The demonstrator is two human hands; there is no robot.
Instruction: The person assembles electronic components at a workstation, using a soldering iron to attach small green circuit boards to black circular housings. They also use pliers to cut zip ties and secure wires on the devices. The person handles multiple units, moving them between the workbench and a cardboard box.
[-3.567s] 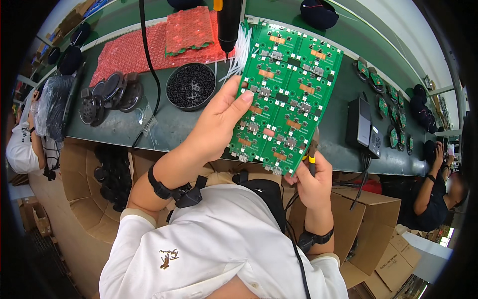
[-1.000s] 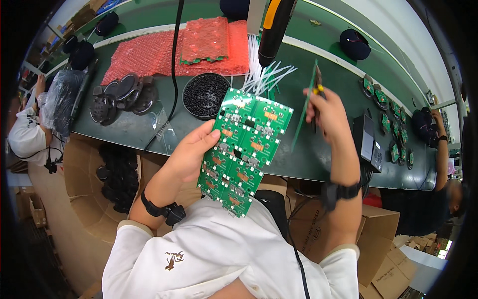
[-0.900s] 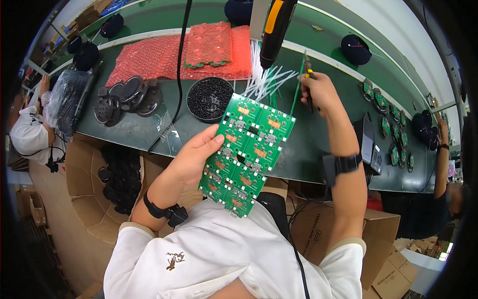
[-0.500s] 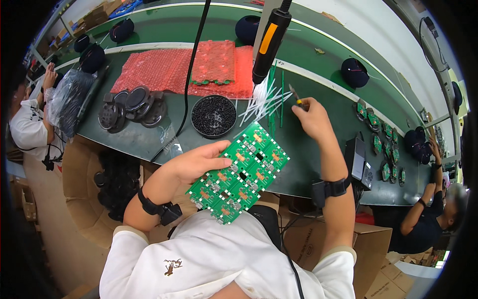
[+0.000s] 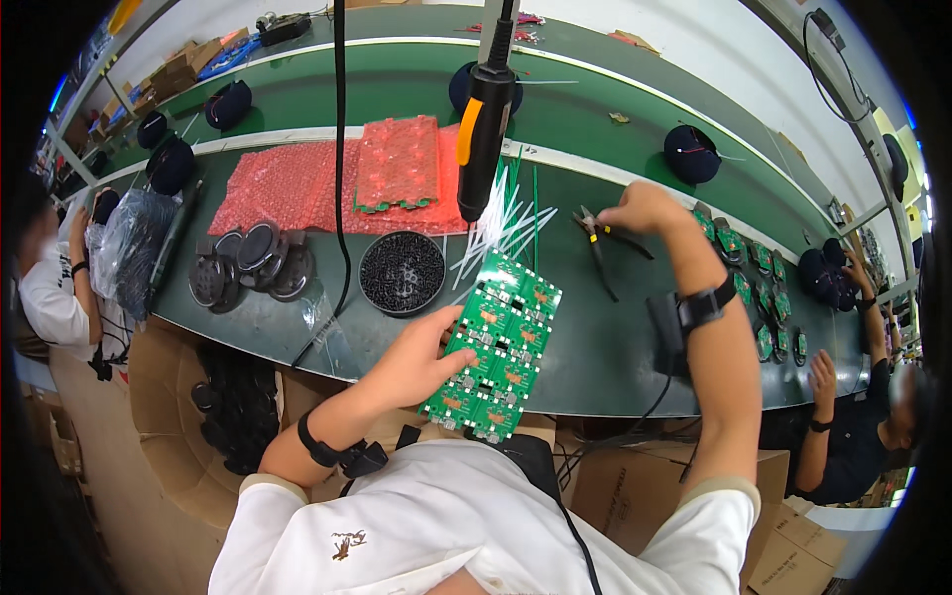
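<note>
One bowl, one screwdriver, one pair of pliers (two handles).

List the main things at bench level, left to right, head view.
Clear-plastic-wrapped bundle → round black housings → round dish of small black parts → held green circuit-board panel → black-handled pliers → cluster of small green circuit boards.

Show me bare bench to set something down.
Best is the green workbench between circuit-board panel, pliers, right forearm and front edge. A smaller patch lies between the bowl and left forearm. It's crowded at the back, with red bubble wrap and white cable ties, and at right, with small circuit boards.
</note>
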